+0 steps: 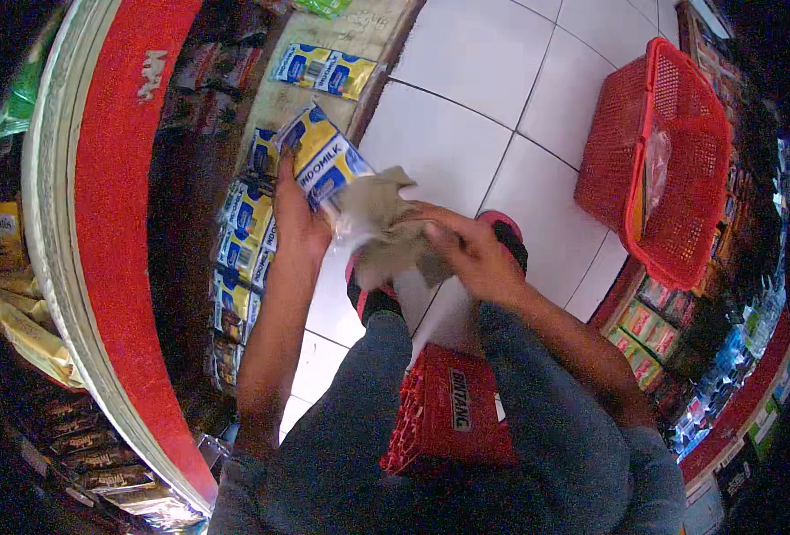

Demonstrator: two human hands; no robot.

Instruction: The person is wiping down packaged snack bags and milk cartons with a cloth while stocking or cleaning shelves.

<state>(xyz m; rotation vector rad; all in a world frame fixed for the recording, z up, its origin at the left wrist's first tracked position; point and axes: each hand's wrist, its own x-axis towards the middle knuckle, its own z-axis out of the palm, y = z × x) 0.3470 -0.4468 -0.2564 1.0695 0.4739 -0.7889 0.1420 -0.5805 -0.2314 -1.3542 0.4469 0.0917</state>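
Note:
My left hand (301, 210) grips a blue, yellow and white Indomilk packet (324, 157) by its near side, tilted above the floor's edge. In my right hand (478, 251) is a greyish-beige cloth (385, 207), bunched and blurred, which reaches the packet's lower right end. Whether the cloth presses on the packet cannot be told. Left of my left hand, stacks of similar packets (244, 227) stand along the low shelf (361, 33). Farther along that shelf lies a joined pair of packets (324, 70).
A red plastic basket (612, 134) with a clear-wrapped item inside stands at the right, beside shelved goods (649, 328). Between my legs is a red plastic crate (435, 414). A red-fronted shelf edge (117, 200) curves along the left. White tiles (461, 60) cover the floor.

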